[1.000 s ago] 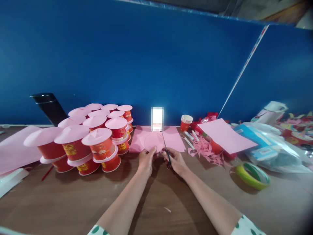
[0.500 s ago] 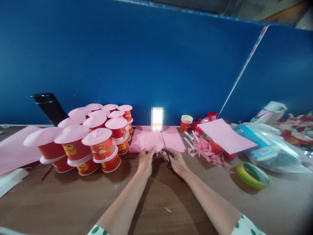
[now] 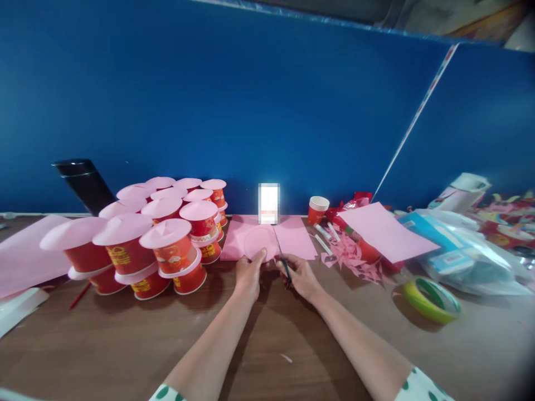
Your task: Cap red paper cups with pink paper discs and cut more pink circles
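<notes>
Between thumb and fingers, my left hand (image 3: 251, 272) pinches a piece of pink paper (image 3: 261, 240) with a circle outlined on it. My right hand (image 3: 301, 277) is closed around the handles of dark scissors (image 3: 285, 267). The blades point away from me and meet the paper's right edge; how far apart they are is hard to tell. Beneath and behind the held piece lie flat pink sheets (image 3: 296, 238) on the brown table (image 3: 259, 340).
Stacked red paper cups (image 3: 175, 256) with pink cone tops stand at left, before a black flask (image 3: 83, 181). To the right are more cups (image 3: 319, 209), pink paper scraps (image 3: 353, 259), a yellow-green tape roll (image 3: 432, 301) and a plastic bag (image 3: 480, 273). A blue partition (image 3: 267, 111) rises behind.
The pink paper in my left hand has shifted slightly left. The scissors' blades have moved slightly left along its right edge. Both hands keep their grip.
</notes>
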{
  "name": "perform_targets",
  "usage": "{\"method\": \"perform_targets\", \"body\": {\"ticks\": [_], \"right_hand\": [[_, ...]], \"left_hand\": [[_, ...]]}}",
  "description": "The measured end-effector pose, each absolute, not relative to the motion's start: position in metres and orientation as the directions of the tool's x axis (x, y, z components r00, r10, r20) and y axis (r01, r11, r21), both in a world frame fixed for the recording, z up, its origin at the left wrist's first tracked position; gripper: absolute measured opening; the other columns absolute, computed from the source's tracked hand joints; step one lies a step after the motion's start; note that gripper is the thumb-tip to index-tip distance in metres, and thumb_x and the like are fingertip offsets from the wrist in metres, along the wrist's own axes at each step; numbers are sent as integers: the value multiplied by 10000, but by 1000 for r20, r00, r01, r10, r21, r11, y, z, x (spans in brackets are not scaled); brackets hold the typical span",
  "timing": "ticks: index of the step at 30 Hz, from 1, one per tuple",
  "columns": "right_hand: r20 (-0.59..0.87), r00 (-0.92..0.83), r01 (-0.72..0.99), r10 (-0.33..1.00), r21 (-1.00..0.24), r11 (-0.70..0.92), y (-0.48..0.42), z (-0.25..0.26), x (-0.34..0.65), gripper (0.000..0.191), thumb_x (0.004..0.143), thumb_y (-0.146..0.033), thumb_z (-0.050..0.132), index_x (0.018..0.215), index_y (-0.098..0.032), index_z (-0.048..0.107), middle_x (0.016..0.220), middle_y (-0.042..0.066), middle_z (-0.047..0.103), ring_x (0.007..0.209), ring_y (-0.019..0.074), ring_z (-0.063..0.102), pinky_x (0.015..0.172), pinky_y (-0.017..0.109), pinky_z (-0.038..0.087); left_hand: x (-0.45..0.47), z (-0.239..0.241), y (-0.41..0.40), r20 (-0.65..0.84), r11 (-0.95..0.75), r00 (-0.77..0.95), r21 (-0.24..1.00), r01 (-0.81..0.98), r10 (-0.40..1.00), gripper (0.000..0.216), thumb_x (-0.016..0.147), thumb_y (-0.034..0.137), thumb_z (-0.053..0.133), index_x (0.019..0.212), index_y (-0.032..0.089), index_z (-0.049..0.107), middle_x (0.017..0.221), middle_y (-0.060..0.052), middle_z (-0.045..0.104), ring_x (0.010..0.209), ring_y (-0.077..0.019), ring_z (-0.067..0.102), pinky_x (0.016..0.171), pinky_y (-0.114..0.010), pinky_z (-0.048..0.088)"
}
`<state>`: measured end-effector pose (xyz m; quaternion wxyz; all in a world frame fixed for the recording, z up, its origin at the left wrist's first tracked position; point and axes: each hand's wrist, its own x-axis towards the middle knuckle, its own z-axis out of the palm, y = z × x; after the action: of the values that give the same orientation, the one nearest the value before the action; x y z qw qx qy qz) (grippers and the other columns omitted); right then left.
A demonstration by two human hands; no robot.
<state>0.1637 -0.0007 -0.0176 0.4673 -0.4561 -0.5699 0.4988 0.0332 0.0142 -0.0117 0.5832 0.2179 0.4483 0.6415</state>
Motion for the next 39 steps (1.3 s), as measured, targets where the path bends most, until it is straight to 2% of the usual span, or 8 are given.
{"method": "perform_targets", "body": {"ticks": [13, 39], "right_hand": [[82, -166, 40, 983, -995, 90, -1, -16, 166, 329, 720, -389, 639, 976, -182, 637, 570, -41, 495, 461, 74, 433, 408, 177, 346], [83, -181, 80, 980, -992, 99, 2, -20, 167, 331, 743, -372, 613, 1009, -175, 628, 549, -51, 468, 440, 66, 419, 391, 167, 348]], "left_hand": [[32, -18, 17, -215, 66, -247, 864, -500, 945, 362, 525, 303, 781, 785, 95, 636, 693, -53, 665, 547, -112, 597, 515, -208, 479], [31, -17, 17, -249, 93, -250, 857, -507, 936, 372, 515, 332, 780, 764, 102, 626, 607, -23, 630, 454, -93, 550, 454, -205, 439]]}}
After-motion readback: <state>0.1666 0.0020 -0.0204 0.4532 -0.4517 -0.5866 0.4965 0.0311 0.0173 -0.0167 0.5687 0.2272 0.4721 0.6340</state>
